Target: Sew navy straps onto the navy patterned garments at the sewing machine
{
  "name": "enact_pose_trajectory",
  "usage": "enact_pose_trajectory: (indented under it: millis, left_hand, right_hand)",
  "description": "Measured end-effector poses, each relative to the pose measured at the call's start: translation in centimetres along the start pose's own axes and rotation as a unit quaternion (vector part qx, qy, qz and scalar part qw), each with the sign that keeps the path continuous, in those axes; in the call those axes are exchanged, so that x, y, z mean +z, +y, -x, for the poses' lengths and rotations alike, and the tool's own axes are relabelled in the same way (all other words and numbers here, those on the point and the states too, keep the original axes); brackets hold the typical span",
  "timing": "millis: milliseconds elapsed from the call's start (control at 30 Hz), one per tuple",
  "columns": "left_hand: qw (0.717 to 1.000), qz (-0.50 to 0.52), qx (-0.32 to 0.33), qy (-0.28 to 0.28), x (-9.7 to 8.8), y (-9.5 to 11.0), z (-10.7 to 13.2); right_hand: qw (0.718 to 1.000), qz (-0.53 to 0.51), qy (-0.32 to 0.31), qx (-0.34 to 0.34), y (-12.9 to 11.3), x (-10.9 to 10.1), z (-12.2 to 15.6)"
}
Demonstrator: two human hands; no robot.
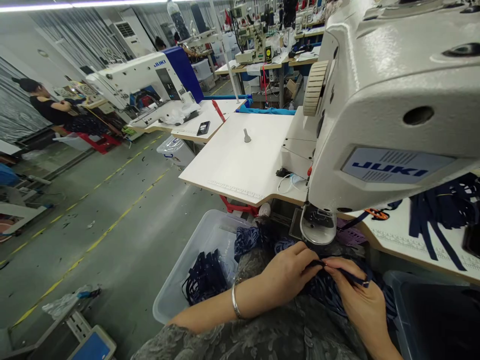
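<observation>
My left hand (287, 272) and my right hand (358, 295) meet low in the view, just below the sewing machine's needle area (318, 222). Both pinch a narrow dark blue strap (347, 273) stretched between their fingertips. A silver bangle (235, 300) circles my left wrist. More dark blue lace fabric (262, 239) lies bunched in my lap under the hands. The white JUKI sewing machine (390, 100) towers over the hands at the right.
A clear plastic bin (195, 255) with dark blue straps sits to the left of my lap. Loose dark straps (438, 212) lie on the white table (243, 160). Another bin (435, 310) stands at the lower right. Other machines and a seated person (45, 105) are farther back.
</observation>
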State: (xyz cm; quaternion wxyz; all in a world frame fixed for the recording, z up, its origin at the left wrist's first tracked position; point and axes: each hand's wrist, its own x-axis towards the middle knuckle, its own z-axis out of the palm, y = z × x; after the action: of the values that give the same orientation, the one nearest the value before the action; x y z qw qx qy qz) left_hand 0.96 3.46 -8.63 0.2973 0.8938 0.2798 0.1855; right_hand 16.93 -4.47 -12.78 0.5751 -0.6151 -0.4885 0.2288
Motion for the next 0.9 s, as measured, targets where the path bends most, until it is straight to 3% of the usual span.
enact_pose_trajectory:
  millis: [233,467,733,900]
  left_hand:
    - [0.998,-0.042,0.045,-0.002,0.1,-0.2,0.2]
    - [0.985,-0.103,0.080,0.110,0.7,-0.1,0.4]
    - [0.974,-0.188,0.119,0.054,-0.6,0.5,0.6]
    - [0.969,-0.189,0.135,0.080,-0.6,0.8,0.7]
  right_hand:
    - [0.995,0.000,0.002,-0.098,0.2,0.1,0.5]
    - [0.984,-0.019,0.027,-0.176,-1.1,0.5,0.5]
    - [0.976,0.040,0.025,-0.211,-1.0,0.4,0.3]
    - [0.977,0.066,0.029,-0.202,-1.0,0.6,0.6]
